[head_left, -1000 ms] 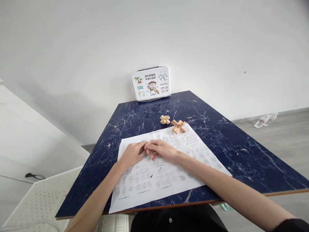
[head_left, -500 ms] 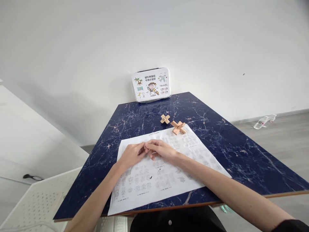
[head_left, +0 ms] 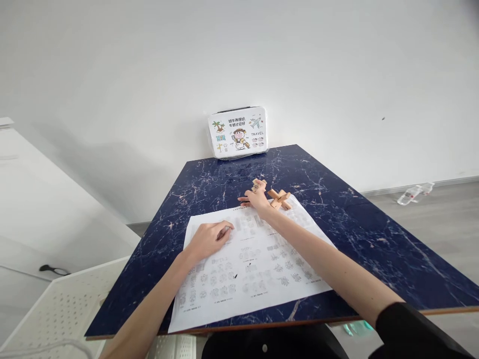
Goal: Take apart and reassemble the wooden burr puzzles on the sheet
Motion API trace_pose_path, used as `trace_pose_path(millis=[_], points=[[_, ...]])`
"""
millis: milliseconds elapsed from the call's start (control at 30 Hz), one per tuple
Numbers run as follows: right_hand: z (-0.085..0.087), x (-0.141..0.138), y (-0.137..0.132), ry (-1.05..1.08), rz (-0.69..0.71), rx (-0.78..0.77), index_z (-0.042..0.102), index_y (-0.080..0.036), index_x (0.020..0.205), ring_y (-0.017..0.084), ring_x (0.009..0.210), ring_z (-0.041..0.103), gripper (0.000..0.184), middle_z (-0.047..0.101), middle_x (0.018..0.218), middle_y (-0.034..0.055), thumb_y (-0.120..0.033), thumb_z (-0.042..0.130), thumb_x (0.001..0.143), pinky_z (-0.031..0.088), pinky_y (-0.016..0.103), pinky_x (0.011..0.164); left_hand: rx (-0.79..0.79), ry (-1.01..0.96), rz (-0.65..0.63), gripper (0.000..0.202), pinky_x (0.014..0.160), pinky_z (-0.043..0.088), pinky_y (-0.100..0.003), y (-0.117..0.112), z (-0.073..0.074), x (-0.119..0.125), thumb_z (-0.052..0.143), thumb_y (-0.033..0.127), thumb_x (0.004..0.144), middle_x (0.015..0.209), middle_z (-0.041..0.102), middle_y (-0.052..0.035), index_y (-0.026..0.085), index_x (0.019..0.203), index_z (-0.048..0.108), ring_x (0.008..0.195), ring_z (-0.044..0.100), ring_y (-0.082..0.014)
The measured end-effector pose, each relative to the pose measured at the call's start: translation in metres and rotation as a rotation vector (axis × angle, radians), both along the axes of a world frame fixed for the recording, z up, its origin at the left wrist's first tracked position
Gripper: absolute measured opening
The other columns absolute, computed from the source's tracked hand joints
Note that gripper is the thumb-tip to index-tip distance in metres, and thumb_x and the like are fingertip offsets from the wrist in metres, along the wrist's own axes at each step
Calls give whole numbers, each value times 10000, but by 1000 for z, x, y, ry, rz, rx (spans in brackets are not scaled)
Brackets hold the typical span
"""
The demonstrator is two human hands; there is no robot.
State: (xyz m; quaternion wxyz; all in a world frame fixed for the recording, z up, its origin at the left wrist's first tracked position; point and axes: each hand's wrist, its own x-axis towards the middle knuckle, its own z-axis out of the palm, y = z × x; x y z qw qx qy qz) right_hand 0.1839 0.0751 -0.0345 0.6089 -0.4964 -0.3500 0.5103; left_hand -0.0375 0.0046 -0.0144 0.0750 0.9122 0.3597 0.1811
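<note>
My right hand [head_left: 257,199] is stretched forward to the paper's far edge. Its fingers grip the smaller, pale wooden interlocking puzzle [head_left: 258,185], partly covering it. Just to the right sits a larger wooden interlocking puzzle [head_left: 279,198], cross-shaped, on the far corner of the printed paper sheet [head_left: 209,311]. My left hand [head_left: 209,239] rests on the left half of the sheet, fingers curled in towards the thumb. Nothing shows between them, though the palm side is hidden.
A white case [head_left: 239,133] with cartoon prints leans against the wall at the back of the dark blue marbled table [head_left: 329,199]. A white perforated surface [head_left: 71,294] stands at the left. Plastic bottles [head_left: 414,193] lie on the floor at the right.
My right hand has left my left hand and moved forward onto the smaller puzzle, which it now grips. The left hand stays almost where it was.
</note>
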Motion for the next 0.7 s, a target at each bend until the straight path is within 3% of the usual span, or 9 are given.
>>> trace_pose_path(millis=[133,333,467,600,700], points=[[-3,-1,-1,-38,-60,17,335,-303,1270,169,765,722,577,541,938,-20,-136,589,779,613,263,589,-6,17,-1,256,603,432,-252,-1,2,0,493,310,1028,653,635,30,230,1089,728,562,585,-135],[-11,-5,-33,-83,-70,58,341,-288,1203,186,862,691,536,509,1015,10,-197,610,748,611,266,609,-16,-7,-5,269,605,452,-252,-2,4,0,488,316,1019,640,636,25,232,1081,736,552,585,-139],[-15,-7,-53,-173,-85,67,327,-276,1294,154,785,651,636,483,1191,67,-266,638,739,619,305,662,-27,-43,6,235,593,449,-252,-4,6,1,527,315,1002,635,630,28,239,1057,742,539,576,-139],[-11,-7,-69,-203,-69,47,289,-255,1404,213,952,690,717,462,1293,142,-238,627,772,638,368,811,-31,-49,5,223,583,441,-251,-5,8,2,545,307,991,615,619,33,242,1062,745,530,574,-141],[-2,-7,-84,-165,-1,19,290,-265,1394,243,1004,699,699,460,1311,154,-218,631,786,654,412,817,-21,-15,17,234,582,432,-247,-4,8,2,532,307,994,622,628,32,238,1070,743,536,574,-141]])
